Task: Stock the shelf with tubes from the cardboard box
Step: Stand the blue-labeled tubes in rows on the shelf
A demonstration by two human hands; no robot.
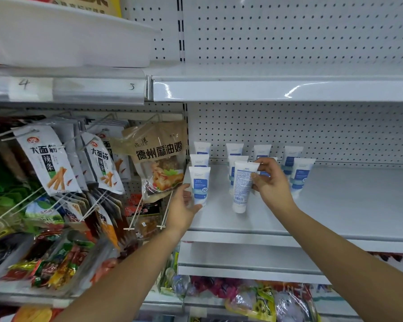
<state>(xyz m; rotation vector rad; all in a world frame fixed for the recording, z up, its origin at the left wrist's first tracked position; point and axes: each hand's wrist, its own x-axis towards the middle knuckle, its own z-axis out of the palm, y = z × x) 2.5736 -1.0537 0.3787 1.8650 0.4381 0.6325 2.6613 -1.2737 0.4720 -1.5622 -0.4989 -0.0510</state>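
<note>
Left hand [183,205] fingers grip a white blue-labelled plastic tube [199,182]; right hand [273,184] fingers pinch a tilted white tube [241,189] left of them.

bright even overhead light | glare on upper shelf edge [286,90] | edges bowed, soft corners

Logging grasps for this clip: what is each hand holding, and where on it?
The left hand grips the front-left tube near its cap end; the right hand pinches the middle front tube by its upper side.
</note>
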